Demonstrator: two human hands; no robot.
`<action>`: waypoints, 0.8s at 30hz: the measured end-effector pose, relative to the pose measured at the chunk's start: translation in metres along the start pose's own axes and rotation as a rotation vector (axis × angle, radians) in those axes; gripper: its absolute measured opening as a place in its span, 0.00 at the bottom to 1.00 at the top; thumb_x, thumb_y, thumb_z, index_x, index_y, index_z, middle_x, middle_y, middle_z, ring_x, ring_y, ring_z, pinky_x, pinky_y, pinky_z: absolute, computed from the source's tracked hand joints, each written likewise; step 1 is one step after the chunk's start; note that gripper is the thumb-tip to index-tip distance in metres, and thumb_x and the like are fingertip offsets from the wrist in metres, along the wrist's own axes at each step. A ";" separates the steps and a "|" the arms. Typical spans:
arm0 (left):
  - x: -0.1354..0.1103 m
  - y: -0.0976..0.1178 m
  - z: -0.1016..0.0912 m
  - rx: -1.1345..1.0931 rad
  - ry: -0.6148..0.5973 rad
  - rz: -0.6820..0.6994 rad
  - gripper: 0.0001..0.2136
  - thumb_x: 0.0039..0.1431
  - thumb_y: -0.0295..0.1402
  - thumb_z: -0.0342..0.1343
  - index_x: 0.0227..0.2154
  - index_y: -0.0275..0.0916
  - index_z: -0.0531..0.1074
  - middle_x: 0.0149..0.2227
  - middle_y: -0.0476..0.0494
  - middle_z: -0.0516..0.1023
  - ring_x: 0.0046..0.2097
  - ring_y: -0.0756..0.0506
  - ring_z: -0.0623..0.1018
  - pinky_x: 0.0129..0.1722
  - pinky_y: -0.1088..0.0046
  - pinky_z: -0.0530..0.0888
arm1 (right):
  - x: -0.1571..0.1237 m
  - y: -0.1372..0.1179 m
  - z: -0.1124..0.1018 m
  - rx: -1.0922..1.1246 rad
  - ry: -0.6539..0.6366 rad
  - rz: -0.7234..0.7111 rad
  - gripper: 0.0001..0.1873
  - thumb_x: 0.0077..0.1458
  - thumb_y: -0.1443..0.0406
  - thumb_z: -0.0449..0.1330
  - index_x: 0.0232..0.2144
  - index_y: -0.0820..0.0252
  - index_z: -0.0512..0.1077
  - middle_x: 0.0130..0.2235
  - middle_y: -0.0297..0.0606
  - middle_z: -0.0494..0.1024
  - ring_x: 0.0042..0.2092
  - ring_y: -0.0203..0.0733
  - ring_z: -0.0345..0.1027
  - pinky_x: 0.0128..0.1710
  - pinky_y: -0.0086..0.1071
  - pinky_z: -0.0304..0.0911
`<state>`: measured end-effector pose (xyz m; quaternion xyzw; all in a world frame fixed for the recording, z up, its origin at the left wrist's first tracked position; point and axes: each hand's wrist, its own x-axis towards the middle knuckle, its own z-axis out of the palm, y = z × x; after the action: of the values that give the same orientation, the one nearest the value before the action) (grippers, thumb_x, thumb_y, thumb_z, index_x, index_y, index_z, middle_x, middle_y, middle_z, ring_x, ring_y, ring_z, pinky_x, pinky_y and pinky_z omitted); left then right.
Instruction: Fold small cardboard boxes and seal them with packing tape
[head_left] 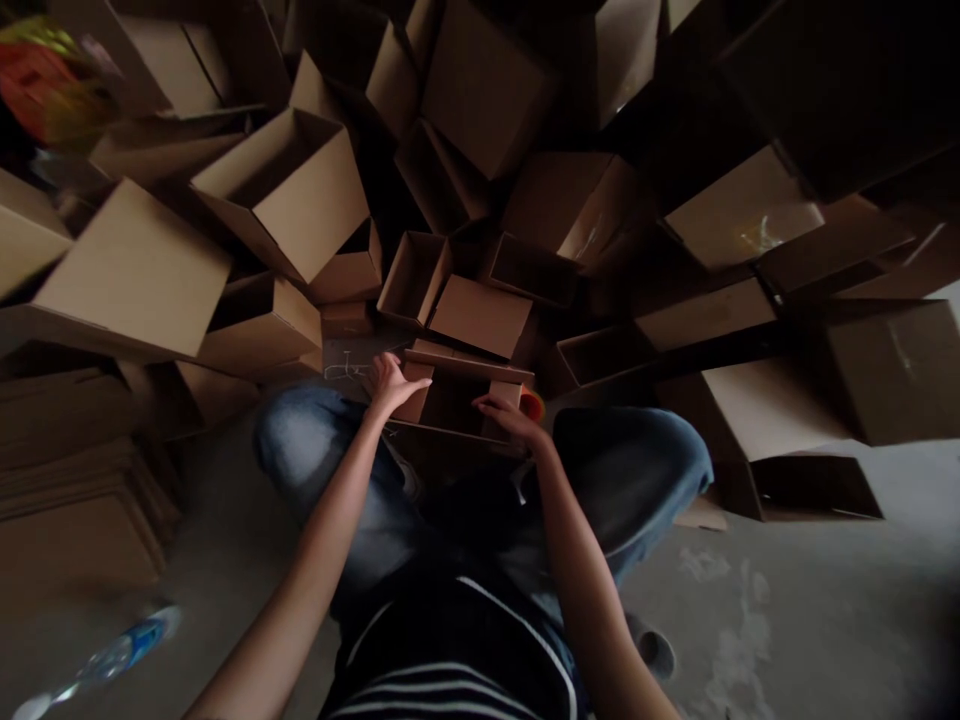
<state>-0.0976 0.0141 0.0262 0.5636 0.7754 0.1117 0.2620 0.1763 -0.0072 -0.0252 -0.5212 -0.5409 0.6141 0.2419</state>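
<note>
A small open cardboard box (457, 398) lies between my bent legs, its long flaps standing up and its inside dark. At its left end is my left hand (391, 386), the thumb stretched over the short flap and the other fingers curled at the outer side. My right hand (514, 416) grips the right short flap, fingertips reaching in over the opening. Just beyond that hand, an orange tape roll (532, 406) shows in part behind the box. The undersides of both hands are hidden.
Open cardboard boxes (311, 195) are heaped in front and on both sides. Flat cardboard sheets (75, 500) are stacked at the left. A plastic bottle (120, 650) lies on the concrete floor (720, 600), and a grey roll (655, 650) sits by my right leg.
</note>
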 end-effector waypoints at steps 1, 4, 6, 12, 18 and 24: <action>-0.003 0.001 -0.004 -0.010 -0.006 0.053 0.22 0.53 0.46 0.67 0.45 0.40 0.69 0.51 0.37 0.74 0.57 0.37 0.73 0.54 0.64 0.70 | -0.001 -0.001 0.000 0.003 0.002 -0.005 0.06 0.53 0.59 0.64 0.34 0.50 0.79 0.41 0.34 0.80 0.48 0.45 0.71 0.57 0.42 0.63; -0.015 0.000 -0.014 -0.041 -0.178 0.207 0.16 0.60 0.51 0.57 0.31 0.42 0.70 0.35 0.44 0.78 0.42 0.41 0.79 0.45 0.67 0.73 | -0.003 -0.002 0.001 -0.002 0.013 -0.017 0.06 0.54 0.60 0.63 0.35 0.51 0.79 0.42 0.35 0.80 0.49 0.44 0.71 0.58 0.41 0.62; -0.024 -0.001 -0.018 -0.034 -0.286 0.292 0.21 0.62 0.56 0.52 0.28 0.43 0.70 0.32 0.45 0.78 0.39 0.42 0.79 0.44 0.67 0.72 | -0.004 -0.002 0.003 -0.023 0.022 -0.025 0.07 0.55 0.61 0.62 0.36 0.52 0.78 0.42 0.35 0.80 0.49 0.44 0.71 0.57 0.41 0.62; -0.037 0.002 -0.022 0.135 -0.541 0.323 0.31 0.50 0.68 0.54 0.39 0.44 0.75 0.47 0.43 0.77 0.52 0.39 0.75 0.53 0.67 0.69 | -0.006 0.000 0.008 -0.154 0.018 -0.049 0.10 0.58 0.63 0.58 0.40 0.55 0.77 0.46 0.36 0.79 0.51 0.42 0.70 0.58 0.39 0.61; -0.035 0.004 -0.022 0.309 -0.623 0.400 0.36 0.39 0.63 0.66 0.47 0.45 0.74 0.53 0.42 0.71 0.56 0.37 0.72 0.56 0.65 0.68 | -0.011 -0.008 0.007 -0.245 0.008 -0.028 0.13 0.61 0.63 0.55 0.44 0.55 0.77 0.48 0.37 0.78 0.52 0.41 0.70 0.58 0.38 0.61; -0.036 0.004 -0.020 0.258 -0.568 0.464 0.25 0.48 0.61 0.63 0.37 0.44 0.79 0.46 0.44 0.74 0.53 0.39 0.73 0.53 0.67 0.67 | -0.025 -0.029 0.010 -0.339 -0.007 -0.037 0.15 0.63 0.55 0.55 0.42 0.55 0.77 0.43 0.36 0.80 0.47 0.42 0.72 0.51 0.35 0.64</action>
<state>-0.0968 -0.0159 0.0546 0.7609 0.5314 -0.0910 0.3609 0.1676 -0.0241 0.0099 -0.5424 -0.6472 0.5113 0.1596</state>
